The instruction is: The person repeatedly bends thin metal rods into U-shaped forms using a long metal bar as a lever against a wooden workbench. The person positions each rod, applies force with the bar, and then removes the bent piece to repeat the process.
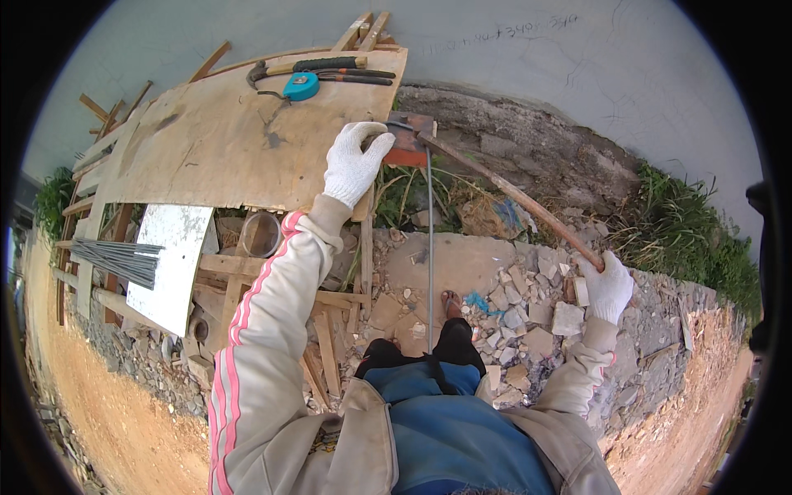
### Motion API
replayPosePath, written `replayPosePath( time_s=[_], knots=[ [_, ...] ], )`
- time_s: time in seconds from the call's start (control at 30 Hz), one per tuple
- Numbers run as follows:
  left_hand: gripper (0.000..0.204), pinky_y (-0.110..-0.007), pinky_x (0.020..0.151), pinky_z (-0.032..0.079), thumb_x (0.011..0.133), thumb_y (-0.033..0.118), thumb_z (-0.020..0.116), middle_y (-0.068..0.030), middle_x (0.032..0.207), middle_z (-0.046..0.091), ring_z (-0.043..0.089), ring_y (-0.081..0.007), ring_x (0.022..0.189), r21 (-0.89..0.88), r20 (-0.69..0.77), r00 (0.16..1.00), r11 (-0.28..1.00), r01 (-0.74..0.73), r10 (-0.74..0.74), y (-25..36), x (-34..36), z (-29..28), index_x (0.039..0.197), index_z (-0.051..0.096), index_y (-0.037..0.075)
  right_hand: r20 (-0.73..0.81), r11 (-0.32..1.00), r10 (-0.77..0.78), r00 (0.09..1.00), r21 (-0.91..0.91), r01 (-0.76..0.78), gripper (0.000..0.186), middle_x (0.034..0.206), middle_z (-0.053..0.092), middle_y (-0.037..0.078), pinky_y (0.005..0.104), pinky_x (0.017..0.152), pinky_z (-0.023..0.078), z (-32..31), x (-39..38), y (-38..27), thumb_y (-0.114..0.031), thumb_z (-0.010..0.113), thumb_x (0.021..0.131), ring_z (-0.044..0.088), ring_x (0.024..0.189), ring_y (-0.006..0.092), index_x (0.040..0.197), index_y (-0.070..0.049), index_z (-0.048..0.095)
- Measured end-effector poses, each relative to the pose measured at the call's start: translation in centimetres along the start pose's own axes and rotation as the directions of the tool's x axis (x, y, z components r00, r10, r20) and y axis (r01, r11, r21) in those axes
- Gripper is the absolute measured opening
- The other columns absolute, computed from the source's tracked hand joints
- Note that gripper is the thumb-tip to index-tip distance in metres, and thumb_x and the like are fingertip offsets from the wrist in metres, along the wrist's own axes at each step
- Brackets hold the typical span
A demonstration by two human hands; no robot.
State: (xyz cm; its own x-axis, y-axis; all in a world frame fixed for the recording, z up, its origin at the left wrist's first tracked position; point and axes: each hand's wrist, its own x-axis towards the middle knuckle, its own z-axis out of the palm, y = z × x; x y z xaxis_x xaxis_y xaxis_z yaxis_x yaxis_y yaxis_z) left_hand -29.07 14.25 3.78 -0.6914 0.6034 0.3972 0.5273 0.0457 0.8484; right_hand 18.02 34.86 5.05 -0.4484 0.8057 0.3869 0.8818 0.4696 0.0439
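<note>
My left hand [356, 163], in a white knit glove, is at the board's right edge. Its thumb and fingers are curled into a pinch at the short bent end of a grey steel rod [430, 239]. That end lies across a small reddish-brown bending block [406, 150]; the rod's long part runs straight back toward my waist. My right hand [609, 287], gloved too, is wrapped round the near end of a long rusty bending bar [520, 196]. The bar slants up to the left, its far end on the block beside the rod's bend.
On the plywood board [223, 148] lie a claw hammer [305, 66], a teal tape measure [301, 86] and dark-handled pincers [355, 77]. A bundle of cut rods [120, 257] rests across a white sheet [169, 264] at left. Rubble [528, 322] covers ground near my foot; a grey wall [528, 49] stands behind.
</note>
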Motion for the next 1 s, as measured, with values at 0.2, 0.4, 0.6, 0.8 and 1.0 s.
replayPosePath(
  time_s=[0.2, 0.4, 0.6, 0.8, 1.0],
  knots=[
    [0.033, -0.043, 0.087, 0.057, 0.093, 0.041, 0.078, -0.0122, 0.108, 0.073, 0.071, -0.0352, 0.097, 0.296, 0.506, 0.786, 0.785, -0.544, 0.354, 3.5, -6.5, -0.6, 0.101, 0.076, 0.009, 0.012, 0.998, 0.013, 1.0, 0.066, -0.014, 0.059, 0.079, 0.069, 0.02, 0.0524, 0.071, 0.051, -1.8, -0.2, -1.5, -0.062, 0.078, 0.085, 0.069, 0.081, 0.0439, 0.082, -0.005, 0.065],
    [0.053, -0.041, 0.089, 0.06, 0.106, 0.044, 0.064, -0.0153, 0.11, 0.076, 0.076, -0.0319, 0.1, 0.033, 0.708, 0.697, 0.99, 0.135, -0.119, 3.2, -15.3, -1.3, 0.137, 0.06, 0.001, 0.019, 0.996, 0.072, 0.997, 0.06, -0.074, 0.063, 0.079, 0.069, 0.02, 0.0531, 0.071, 0.051, -2.2, -2.1, -2.5, -0.067, 0.076, 0.084, 0.069, 0.081, 0.0436, 0.082, -0.005, 0.066],
    [0.038, -0.04, 0.062, 0.058, 0.111, 0.036, 0.054, -0.0084, 0.082, 0.065, 0.066, -0.0237, 0.064, -0.266, 0.838, 0.459, 0.512, 0.817, -0.296, 2.2, -16.9, -4.7, 0.119, 0.062, 0.0, 0.031, 0.978, 0.207, 0.978, -0.013, -0.206, 0.061, 0.08, 0.07, 0.02, 0.0534, 0.071, 0.052, -4.0, -8.9, -6.8, -0.067, 0.075, 0.086, 0.07, 0.079, 0.0435, 0.082, -0.007, 0.065],
    [0.033, -0.028, 0.049, 0.046, 0.11, 0.034, 0.058, -0.0005, 0.071, 0.057, 0.052, -0.0113, 0.05, -0.245, 0.683, 0.631, 0.697, 0.674, -0.369, 2.3, -16.6, -7.0, 0.106, 0.065, 0.002, 0.06, 0.966, 0.214, 0.975, 0.135, -0.22, 0.05, 0.084, 0.071, 0.019, 0.0545, 0.072, 0.054, -4.5, -14.1, -8.5, -0.057, 0.068, 0.097, 0.071, 0.083, 0.043, 0.09, -0.008, 0.064],
    [0.035, -0.044, 0.071, 0.054, 0.104, 0.034, 0.064, -0.0212, 0.083, 0.069, 0.071, -0.0378, 0.08, 0.064, 0.441, 0.893, 0.996, 0.069, -0.09, 1.9, -17.0, -5.5, 0.099, 0.066, 0.0, 0.444, 0.925, -0.052, 0.894, 0.359, -0.125, 0.052, 0.09, 0.073, 0.023, 0.0544, 0.076, 0.053, -6.7, -11.4, -2.1, -0.056, 0.063, 0.101, 0.07, 0.089, 0.0468, 0.116, -0.008, 0.072]
  ],
)
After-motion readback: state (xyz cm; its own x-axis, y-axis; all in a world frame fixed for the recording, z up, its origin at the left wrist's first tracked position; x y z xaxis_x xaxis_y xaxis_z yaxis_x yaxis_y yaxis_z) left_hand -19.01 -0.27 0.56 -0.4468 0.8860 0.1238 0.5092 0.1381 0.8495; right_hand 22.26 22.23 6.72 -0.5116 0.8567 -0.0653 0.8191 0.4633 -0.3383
